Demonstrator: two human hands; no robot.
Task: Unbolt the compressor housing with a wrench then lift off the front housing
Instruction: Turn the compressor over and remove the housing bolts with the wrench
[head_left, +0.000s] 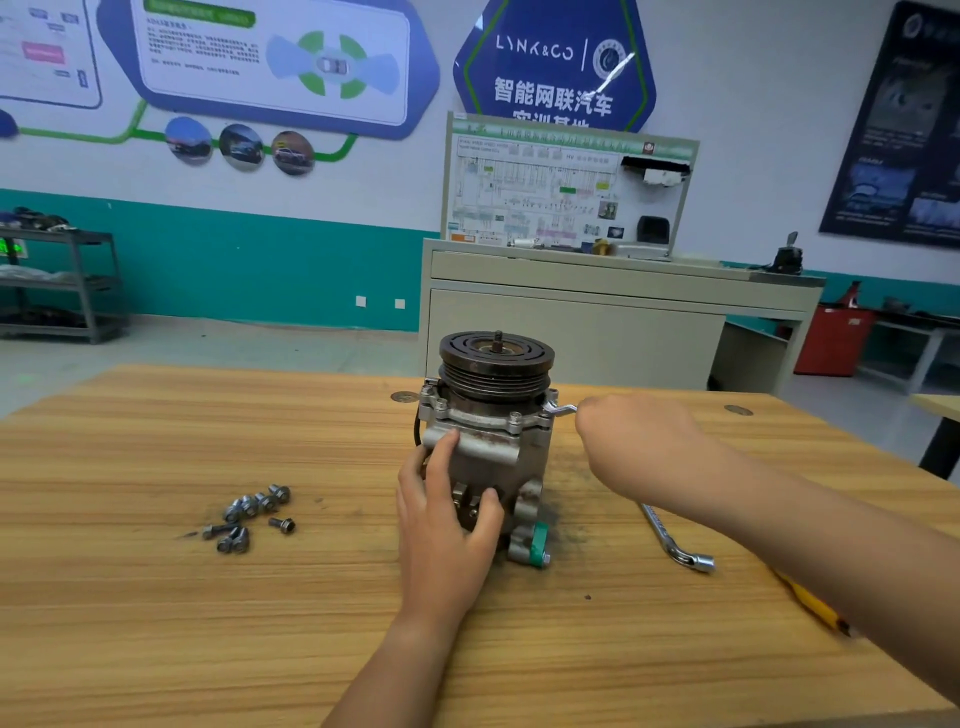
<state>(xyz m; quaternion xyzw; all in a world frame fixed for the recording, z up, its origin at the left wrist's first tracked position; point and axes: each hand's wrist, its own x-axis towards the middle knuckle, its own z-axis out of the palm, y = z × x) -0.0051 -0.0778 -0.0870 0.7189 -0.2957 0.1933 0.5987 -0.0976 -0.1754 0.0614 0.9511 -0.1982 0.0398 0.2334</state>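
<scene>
A broad wood-grain table (156, 623) with a rounded edge carries everything; near its centre the compressor (511, 447) stands upright, a cast grey-metal body, rust-flecked, with a dark grooved pulley (496, 358) on top and a threaded shaft stub at its middle; the front housing (470, 415) sits bolted under the pulley, hex bolt heads showing round its flange. The left hand (447, 519) cups the body from 7 o'clock, forefinger stretched up towards the flange, thumb pressed on the lower front. The right hand (639, 441), at 3 o'clock of the compressor, is curled round a slim bright wrench (561, 409) whose head meets the flange's right edge. At 4 o'clock lies an L-shaped chrome socket wrench (675, 545), partly under the right forearm; beyond it, a yellow-handled tool (810, 603), its type unclear. At 9 o'clock, well apart, lies a loose cluster of flanged steel bolts (254, 512). A band of green tape (540, 538) wraps one lower lug.
</scene>
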